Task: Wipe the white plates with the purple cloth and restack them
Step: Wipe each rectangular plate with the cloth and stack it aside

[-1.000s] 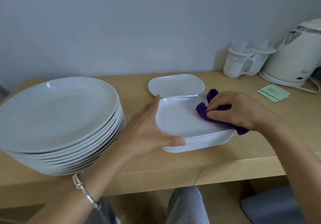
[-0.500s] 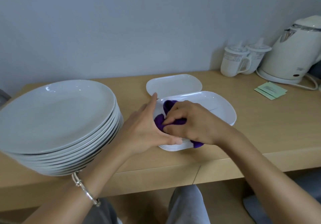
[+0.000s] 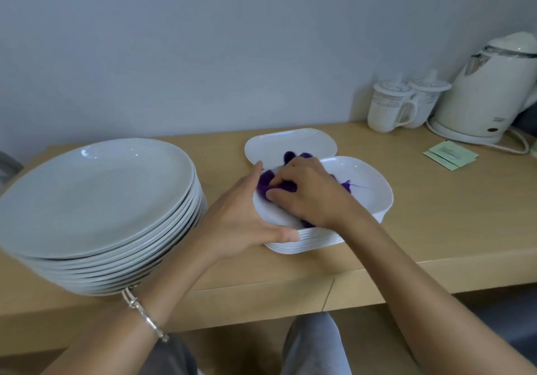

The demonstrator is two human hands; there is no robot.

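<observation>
- The crumpled purple cloth lies on top of the stack of white rounded-rectangular plates, toward the stack's 9 o'clock end
- The right hand, palm down and fingers curled, clutches the cloth and presses it onto the top plate
- The left hand grips the stack's 9 o'clock end, with the thumb along the near rim and the forefinger at the far corner
- A single white oblong plate sits at the stack's 12 o'clock, and a tall pile of round white plates at its 9 o'clock, all on the light wooden table

Bare forearms. Thin silver link bracelet with a small clasp round the left wrist. Grey trousers over both knees.
</observation>
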